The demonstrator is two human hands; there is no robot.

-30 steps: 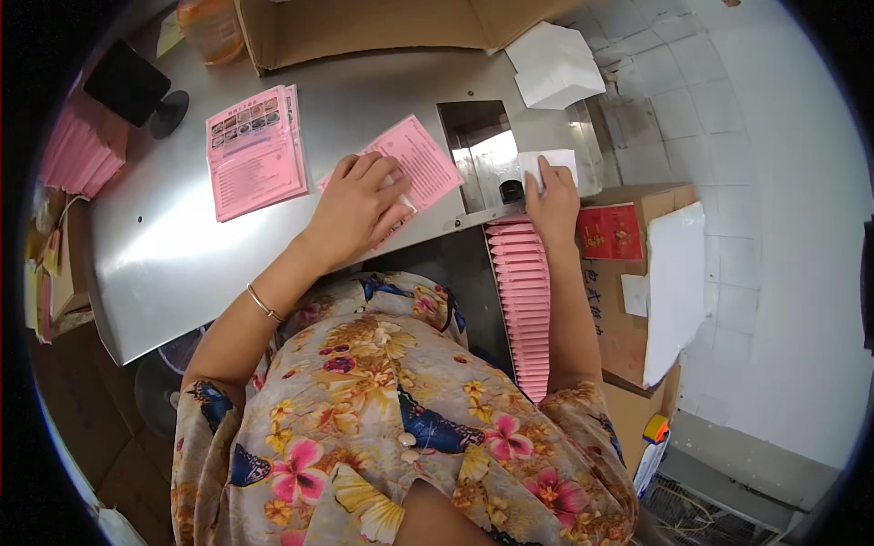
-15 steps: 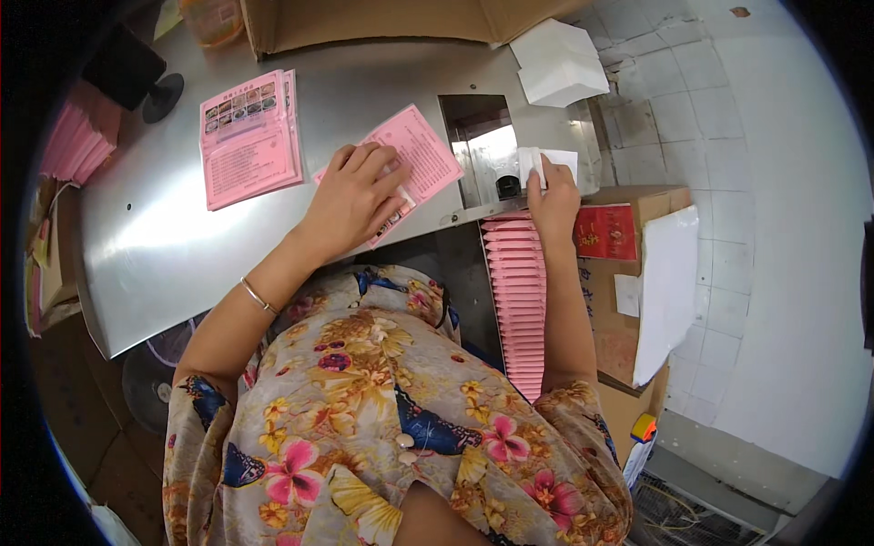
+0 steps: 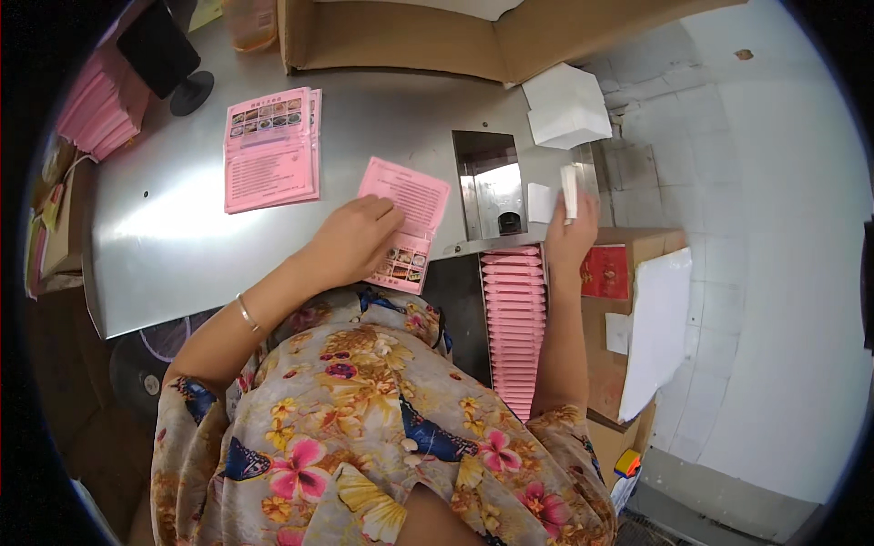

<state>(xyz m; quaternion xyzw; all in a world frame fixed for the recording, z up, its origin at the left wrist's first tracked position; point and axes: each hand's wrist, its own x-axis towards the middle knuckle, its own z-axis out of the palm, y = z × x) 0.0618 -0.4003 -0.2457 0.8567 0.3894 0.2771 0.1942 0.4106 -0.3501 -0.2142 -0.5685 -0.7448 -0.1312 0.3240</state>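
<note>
So the landmark here is the small metal machine [image 3: 499, 193] sitting at the edge of the steel table [image 3: 164, 227]. Left hand [image 3: 350, 241] is just to the left of it, lying flat with fingers spread and lightly curled on a pink leaflet [image 3: 407, 218], pressing it onto the table rather than pinching it. Right hand [image 3: 572, 238] is on the machine's right side, fingers closed around a small white packet [image 3: 570, 189] held upright, thumb looks tucked against it. There's another little white piece [image 3: 539, 202] lying on the machine right beside that. Below the machine, running down toward the person, is a narrow chute or tray [image 3: 514, 332] packed full with a long row of folded pink leaflets, stacked edge to edge. Further left of the machine there's a neat pile of flat pink leaflets [image 3: 271, 147] on the table, well apart from the left hand. Behind the machine is a big open cardboard box [image 3: 410, 41], can't tell what's in it, and a white block [image 3: 566, 107] sits just behind-right of the machine. To the right of the machine, lower down, a brown carton [image 3: 628, 300] with a white sheet [image 3: 657, 332] leaning out of it
</note>
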